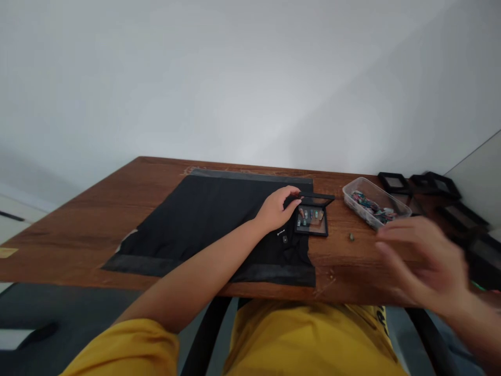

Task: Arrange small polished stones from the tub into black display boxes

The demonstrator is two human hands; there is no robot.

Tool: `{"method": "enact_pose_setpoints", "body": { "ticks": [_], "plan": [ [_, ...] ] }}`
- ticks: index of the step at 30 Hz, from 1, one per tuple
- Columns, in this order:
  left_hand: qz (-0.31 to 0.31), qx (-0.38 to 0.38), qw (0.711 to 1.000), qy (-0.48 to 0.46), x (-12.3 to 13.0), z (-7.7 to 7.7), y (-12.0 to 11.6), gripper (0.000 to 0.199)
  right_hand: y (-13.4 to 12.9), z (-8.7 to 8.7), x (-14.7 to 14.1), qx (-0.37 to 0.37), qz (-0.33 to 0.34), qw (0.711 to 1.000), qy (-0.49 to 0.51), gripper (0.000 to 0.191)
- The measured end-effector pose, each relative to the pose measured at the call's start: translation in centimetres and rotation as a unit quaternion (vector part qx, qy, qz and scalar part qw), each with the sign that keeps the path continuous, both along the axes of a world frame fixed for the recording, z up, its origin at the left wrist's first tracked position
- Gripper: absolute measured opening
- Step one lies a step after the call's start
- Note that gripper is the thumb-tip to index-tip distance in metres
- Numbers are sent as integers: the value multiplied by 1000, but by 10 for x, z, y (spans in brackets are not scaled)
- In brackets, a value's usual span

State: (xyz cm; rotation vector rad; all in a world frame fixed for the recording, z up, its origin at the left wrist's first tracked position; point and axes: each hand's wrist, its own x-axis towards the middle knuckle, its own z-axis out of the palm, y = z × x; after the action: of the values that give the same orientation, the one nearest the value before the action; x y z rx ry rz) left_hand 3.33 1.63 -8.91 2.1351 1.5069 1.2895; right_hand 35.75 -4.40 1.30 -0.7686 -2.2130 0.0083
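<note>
Table (97, 219) before wall (235, 78); cloth (219, 209) laid across its middle. Case (319, 230) at cloth's right edge, small pieces (305, 222) inside, lid (316, 200) raised above its far side — left hand (276, 209) at the lid's left corner. Two small items (285, 239) on cloth, left of case. Right of case: pebble (351, 237) on table; beyond it, tub (362, 213) holding bits (371, 204); frames (462, 215) farther right — right hand (434, 261) nearer than tub.

The right hand (434, 258) is blurred, its forearm (479, 316) cut off by the right edge. The left hand (276, 209) hides the left end of the black case's (312, 233) lid (317, 200). A lump (351, 237) on the table's (78, 219) right is too small to identify. The left edge crops a yellow slip (6, 253).
</note>
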Motion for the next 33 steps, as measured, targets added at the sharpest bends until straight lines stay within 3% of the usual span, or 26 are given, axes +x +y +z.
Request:
{"method": "enact_pose_setpoints", "body": {
  "ticks": [2, 5, 9, 17, 24, 29, 33],
  "plan": [
    [1, 0, 1000, 1, 0, 0, -1, 16, 4, -25, -6, -22, -21, 999, -33, 10],
    [2, -3, 1000, -1, -1, 0, -2, 16, 12, -61, -9, -101, -84, 988, -81, 27],
    [3, -5, 1000, -4, -2, 0, -2, 16, 20, -84, -3, -151, -117, 975, -109, 36],
    [-12, 32, 999, 15, -6, 4, -3, 14, 27, -95, -5, -138, -151, 975, -85, 30],
    [-15, 6, 1000, -13, -7, 2, -1, 14, 34, -89, -6, -161, -133, 976, -64, 26],
    [-23, -2, 1000, -15, -7, 3, -2, 13, 27, -87, -13, -176, -124, 976, 19, 22],
    [-15, -5, 1000, -5, -7, 4, -2, 14, 22, -80, -26, -230, -97, 965, 74, 23]
  ]
}}
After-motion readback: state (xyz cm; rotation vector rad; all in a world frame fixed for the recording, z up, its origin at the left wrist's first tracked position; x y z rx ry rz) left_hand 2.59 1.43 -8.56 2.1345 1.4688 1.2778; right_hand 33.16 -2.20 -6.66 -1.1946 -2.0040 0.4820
